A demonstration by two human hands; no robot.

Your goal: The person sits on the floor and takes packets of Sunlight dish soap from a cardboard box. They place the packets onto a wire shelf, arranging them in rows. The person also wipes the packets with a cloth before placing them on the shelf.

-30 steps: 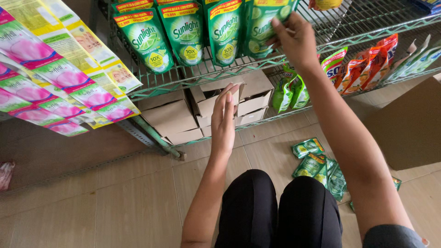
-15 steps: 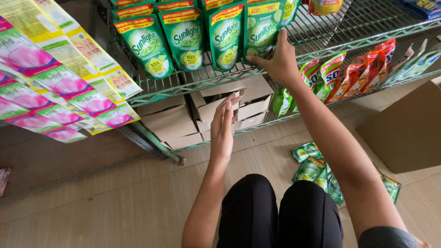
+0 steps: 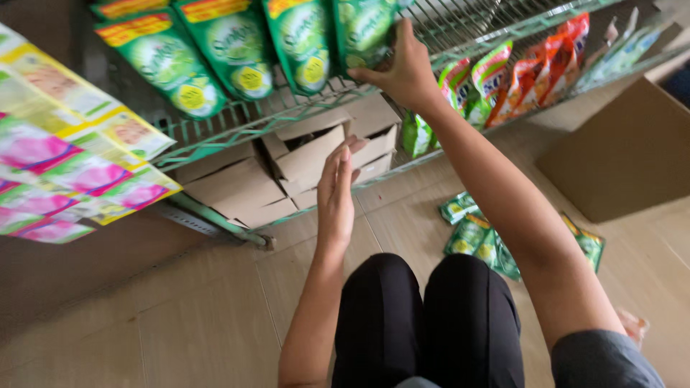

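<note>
My right hand (image 3: 404, 70) reaches up to the wire shelf (image 3: 287, 108) and grips the lower edge of a green pouch (image 3: 363, 32) standing there beside other green pouches (image 3: 233, 47). My left hand (image 3: 336, 194) hovers flat and open in front of the lower shelf, fingers together and pointing up, close to folded cardboard boxes (image 3: 302, 154). It holds nothing. My knees in black trousers (image 3: 431, 316) are at the bottom of the view.
Several green pouches (image 3: 478, 237) lie on the wooden floor by my right knee. Red and orange packets (image 3: 535, 72) sit on the lower shelf at right. Pink and yellow sachet strips (image 3: 65, 172) hang at left. A cardboard box (image 3: 622, 151) stands at right.
My right hand has dropped from the pouch's top to its lower edge. The view has shifted down and right. My left hand has hardly moved.
</note>
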